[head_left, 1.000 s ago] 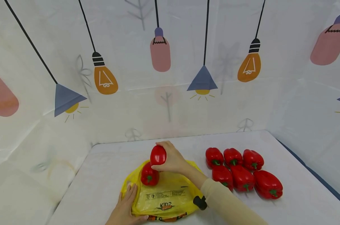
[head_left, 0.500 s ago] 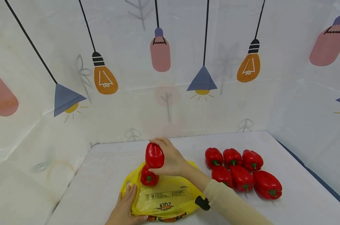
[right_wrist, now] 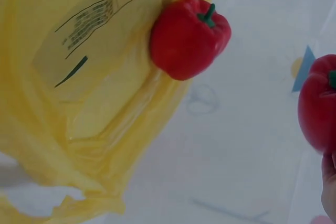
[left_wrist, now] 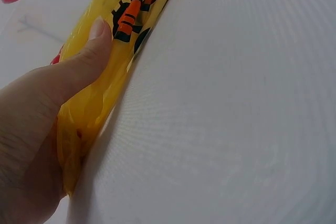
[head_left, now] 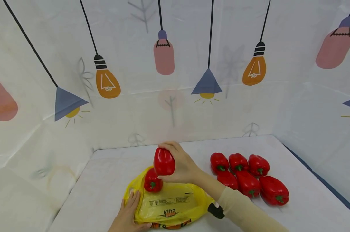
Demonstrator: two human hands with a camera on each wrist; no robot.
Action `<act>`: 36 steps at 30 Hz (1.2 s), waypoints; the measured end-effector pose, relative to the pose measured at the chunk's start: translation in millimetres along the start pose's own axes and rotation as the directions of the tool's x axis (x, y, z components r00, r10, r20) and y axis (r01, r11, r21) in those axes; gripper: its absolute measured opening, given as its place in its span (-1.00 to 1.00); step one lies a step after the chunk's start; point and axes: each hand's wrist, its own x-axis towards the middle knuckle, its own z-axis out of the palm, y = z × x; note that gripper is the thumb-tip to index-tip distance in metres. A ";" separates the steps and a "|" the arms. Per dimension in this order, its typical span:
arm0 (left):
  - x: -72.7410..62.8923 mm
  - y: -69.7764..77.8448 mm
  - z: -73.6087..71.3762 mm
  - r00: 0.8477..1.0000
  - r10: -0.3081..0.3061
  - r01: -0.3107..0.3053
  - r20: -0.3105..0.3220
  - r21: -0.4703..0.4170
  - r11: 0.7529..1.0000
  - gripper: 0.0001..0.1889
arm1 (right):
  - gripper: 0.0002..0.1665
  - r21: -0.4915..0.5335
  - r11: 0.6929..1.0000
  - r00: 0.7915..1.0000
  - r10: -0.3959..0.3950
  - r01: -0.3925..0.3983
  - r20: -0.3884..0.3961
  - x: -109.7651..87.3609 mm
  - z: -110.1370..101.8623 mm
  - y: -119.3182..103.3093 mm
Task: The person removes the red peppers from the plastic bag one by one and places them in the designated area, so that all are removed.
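My right hand (head_left: pixel 183 164) grips a red bell pepper (head_left: pixel 164 161) in the air above the far part of a yellow plastic bag (head_left: pixel 167 203). In the right wrist view this held pepper (right_wrist: pixel 317 106) shows at the right edge, green stem in sight. A second red bell pepper (head_left: pixel 153 181) lies on the bag near its far left edge, stem toward me. My left hand (head_left: pixel 127 214) rests against the bag's near left side, fingers extended and thumb along the lower edge. The left wrist view shows the thumb (left_wrist: pixel 89 61) pressed on the yellow plastic; the other fingers are hidden there.
Several red bell peppers (head_left: pixel 248 183) stand in two rows on the white table (head_left: pixel 105 174), right of the bag. My right forearm partly covers the near-row ones. Behind the table hangs a pale sheet (head_left: pixel 134 122) printed with lamps and bulbs.
My right hand first moved slightly left and up with the held pepper, then back to the right. The left hand and the pepper on the bag stay in place.
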 end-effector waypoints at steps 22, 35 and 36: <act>1.1 3.7 -4.8 0.999 -0.006 0.006 0.037 -0.002 1.000 0.28 | 0.11 -0.049 0.993 0.994 0.105 -0.105 -0.013 -42.7 -51.4 11.9; 4.2 -1.1 -5.2 0.999 0.023 -0.024 0.047 0.014 1.000 0.25 | 0.16 -0.109 0.985 0.989 0.130 -0.137 -0.067 -68.1 -82.1 21.8; 4.4 -1.3 -5.3 0.999 0.023 -0.024 0.049 0.015 1.000 0.25 | 0.15 -0.108 0.985 0.989 0.128 -0.135 -0.069 -69.7 -83.9 22.7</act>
